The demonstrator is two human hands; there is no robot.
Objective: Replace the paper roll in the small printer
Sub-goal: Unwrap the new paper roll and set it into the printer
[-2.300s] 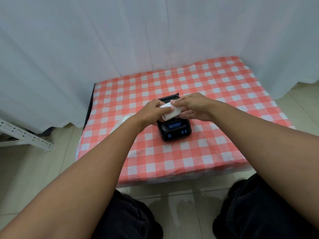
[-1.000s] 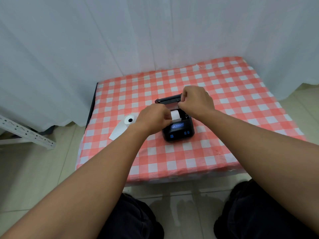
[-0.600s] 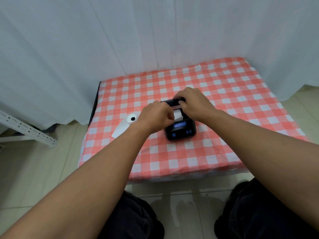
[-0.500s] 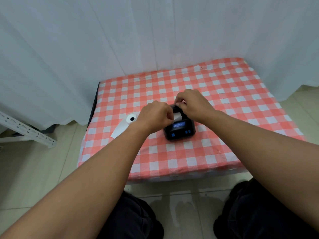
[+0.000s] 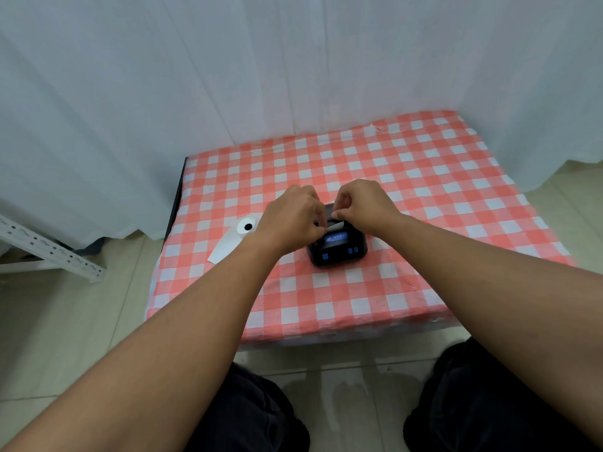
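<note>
Both the left hand (image 5: 291,218) and right hand (image 5: 362,205) pinched the white paper strip (image 5: 336,226) atop the black printer (image 5: 337,249), whose blue display text was unreadable.

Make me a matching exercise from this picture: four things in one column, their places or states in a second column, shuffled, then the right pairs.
Things:
1. small black printer with blue buttons
2. loose white paper roll with a dark core hole
3. left hand
4. red and white checked tablecloth

Places or states:
A. covers the low table
B. lies left of the printer, its tail unrolled toward the near edge
C. sits under both hands, screen lit blue
D. fingers curled at the printer's top left

Pairs: 1-C, 2-B, 3-D, 4-A
</note>
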